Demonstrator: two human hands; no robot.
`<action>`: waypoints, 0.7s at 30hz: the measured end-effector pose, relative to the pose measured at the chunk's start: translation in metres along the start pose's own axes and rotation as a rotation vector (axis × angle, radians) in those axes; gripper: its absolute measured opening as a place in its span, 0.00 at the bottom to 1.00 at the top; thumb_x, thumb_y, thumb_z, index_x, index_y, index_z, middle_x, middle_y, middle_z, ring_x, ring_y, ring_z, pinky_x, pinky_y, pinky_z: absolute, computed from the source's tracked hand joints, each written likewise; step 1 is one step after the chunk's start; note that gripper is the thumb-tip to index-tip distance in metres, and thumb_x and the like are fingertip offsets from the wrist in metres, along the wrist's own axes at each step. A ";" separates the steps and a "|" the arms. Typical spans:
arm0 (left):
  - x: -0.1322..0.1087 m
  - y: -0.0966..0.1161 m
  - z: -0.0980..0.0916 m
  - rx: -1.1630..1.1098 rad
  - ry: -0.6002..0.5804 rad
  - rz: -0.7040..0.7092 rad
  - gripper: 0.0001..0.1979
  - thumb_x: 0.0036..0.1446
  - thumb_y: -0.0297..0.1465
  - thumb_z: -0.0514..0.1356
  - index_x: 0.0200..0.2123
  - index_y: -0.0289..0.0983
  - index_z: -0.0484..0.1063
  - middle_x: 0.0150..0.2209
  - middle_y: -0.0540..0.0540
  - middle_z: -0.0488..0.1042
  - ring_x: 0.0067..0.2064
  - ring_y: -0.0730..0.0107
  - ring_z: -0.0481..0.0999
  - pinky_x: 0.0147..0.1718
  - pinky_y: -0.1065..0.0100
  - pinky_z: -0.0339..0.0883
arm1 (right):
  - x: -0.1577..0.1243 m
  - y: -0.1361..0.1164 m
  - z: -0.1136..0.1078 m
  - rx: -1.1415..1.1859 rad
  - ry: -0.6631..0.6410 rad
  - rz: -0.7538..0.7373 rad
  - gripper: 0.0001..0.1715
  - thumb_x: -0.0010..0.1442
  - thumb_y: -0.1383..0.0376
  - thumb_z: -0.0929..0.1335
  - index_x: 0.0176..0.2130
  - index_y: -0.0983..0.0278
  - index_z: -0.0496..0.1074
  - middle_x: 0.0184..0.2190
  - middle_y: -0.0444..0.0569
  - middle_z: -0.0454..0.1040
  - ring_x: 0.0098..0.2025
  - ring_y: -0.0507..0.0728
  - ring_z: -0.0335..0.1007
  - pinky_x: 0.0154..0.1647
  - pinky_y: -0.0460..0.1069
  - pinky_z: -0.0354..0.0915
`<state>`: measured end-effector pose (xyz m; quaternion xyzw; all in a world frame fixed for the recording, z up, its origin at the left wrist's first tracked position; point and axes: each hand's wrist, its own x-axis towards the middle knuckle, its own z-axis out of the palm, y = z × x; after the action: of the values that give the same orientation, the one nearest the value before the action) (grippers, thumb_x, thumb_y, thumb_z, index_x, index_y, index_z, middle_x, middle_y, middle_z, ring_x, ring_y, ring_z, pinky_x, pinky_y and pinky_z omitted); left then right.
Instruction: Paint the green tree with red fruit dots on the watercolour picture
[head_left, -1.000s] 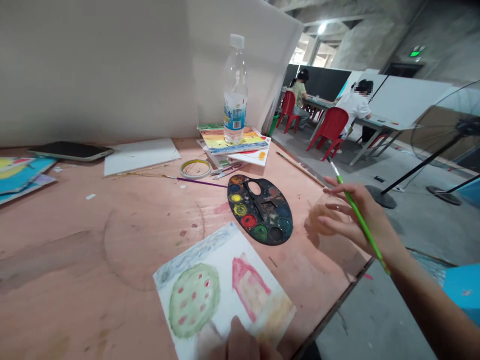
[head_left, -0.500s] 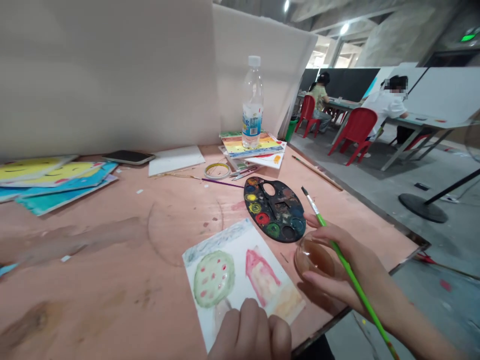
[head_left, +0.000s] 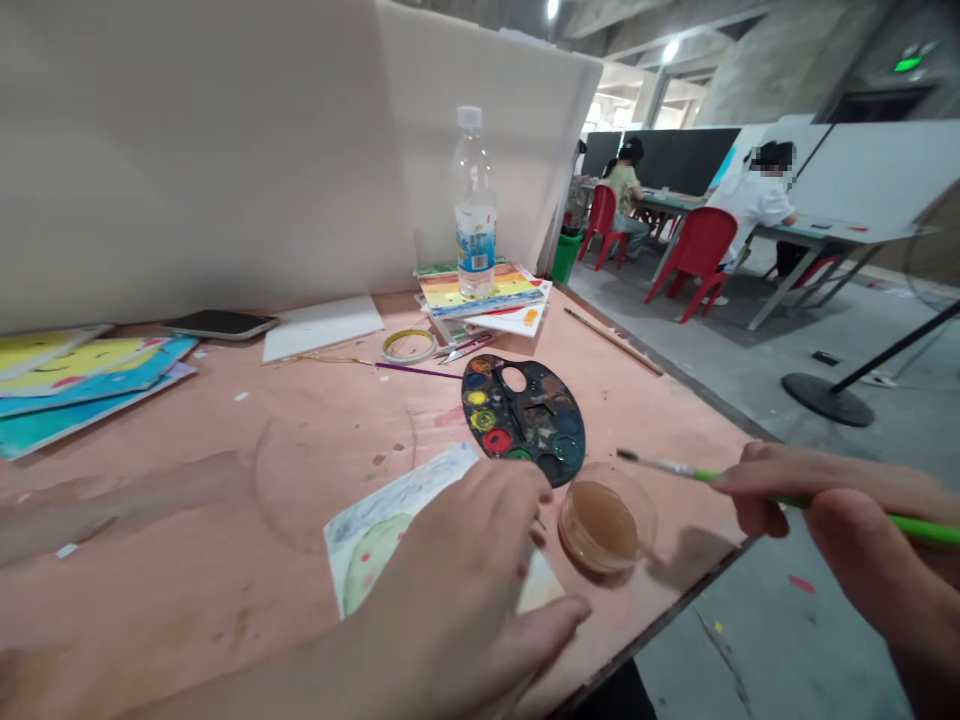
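Note:
My right hand point(head_left: 840, 510) pinches a green paintbrush point(head_left: 705, 476), its dark bristles pointing left above the table's right edge. Over the painting point(head_left: 390, 510) reaches my left hand point(head_left: 480, 570), thumb and fingers apart, covering much of the sheet; whether it touches the paper is unclear. A pale green shape with red dots shows on the sheet's left part. Just right of my left hand stands a clear cup of brownish water point(head_left: 600, 525), touched by neither hand. The dark palette point(head_left: 540, 410) with several paint wells lies behind the painting and cup.
A plastic bottle point(head_left: 475, 210) stands on stacked pictures point(head_left: 442, 292). Behind the palette lie a tape roll point(head_left: 409, 346) and thin brushes. A phone point(head_left: 220, 324), a white sheet point(head_left: 322, 328) and painted sheets point(head_left: 97, 385) lie farther left. Two people sit beyond the table point(head_left: 285, 620).
My right hand has left the cup and moved right with the brush, which now lies more level. My left hand has opened and moved forward over the painting. The view has shifted right.

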<state>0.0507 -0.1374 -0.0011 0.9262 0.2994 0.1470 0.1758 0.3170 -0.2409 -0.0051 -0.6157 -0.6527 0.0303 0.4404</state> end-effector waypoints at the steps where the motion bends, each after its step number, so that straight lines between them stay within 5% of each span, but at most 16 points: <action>1: 0.010 0.000 -0.002 -0.083 -0.013 -0.037 0.29 0.41 0.39 0.74 0.45 0.39 0.69 0.44 0.46 0.76 0.44 0.58 0.75 0.39 0.60 0.70 | 0.000 0.001 -0.002 0.021 -0.011 -0.005 0.15 0.69 0.57 0.62 0.42 0.45 0.78 0.26 0.44 0.75 0.28 0.59 0.73 0.28 0.54 0.69; 6: 0.044 0.003 0.008 -0.271 -0.134 -0.088 0.46 0.35 0.42 0.77 0.58 0.38 0.65 0.56 0.41 0.72 0.56 0.50 0.73 0.52 0.52 0.69 | 0.029 -0.016 0.010 0.109 -0.466 0.002 0.12 0.68 0.60 0.66 0.35 0.58 0.77 0.29 0.44 0.76 0.29 0.54 0.70 0.29 0.48 0.62; 10: 0.054 0.001 0.023 -0.348 -0.202 -0.114 0.40 0.37 0.37 0.76 0.55 0.40 0.69 0.52 0.43 0.74 0.52 0.51 0.74 0.49 0.52 0.70 | 0.053 -0.034 0.020 0.154 -0.423 0.006 0.15 0.66 0.58 0.69 0.28 0.61 0.74 0.22 0.41 0.72 0.22 0.49 0.64 0.22 0.45 0.55; 16: 0.056 -0.003 0.029 -0.396 -0.193 -0.081 0.21 0.43 0.32 0.70 0.44 0.40 0.74 0.42 0.48 0.77 0.43 0.59 0.76 0.40 0.62 0.69 | 0.071 -0.038 0.032 0.236 -0.585 -0.025 0.20 0.70 0.61 0.64 0.27 0.63 0.72 0.22 0.40 0.71 0.25 0.47 0.65 0.27 0.44 0.57; 21: 0.054 -0.003 0.030 -0.378 -0.156 -0.097 0.30 0.40 0.34 0.73 0.49 0.43 0.72 0.45 0.50 0.77 0.45 0.58 0.76 0.42 0.61 0.67 | 0.088 -0.033 0.029 0.131 -0.467 -0.111 0.27 0.70 0.59 0.64 0.20 0.63 0.62 0.16 0.39 0.60 0.20 0.48 0.53 0.25 0.47 0.50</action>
<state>0.1023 -0.1096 -0.0205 0.8698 0.2960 0.1197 0.3761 0.2866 -0.1610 0.0431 -0.5255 -0.7662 0.1896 0.3177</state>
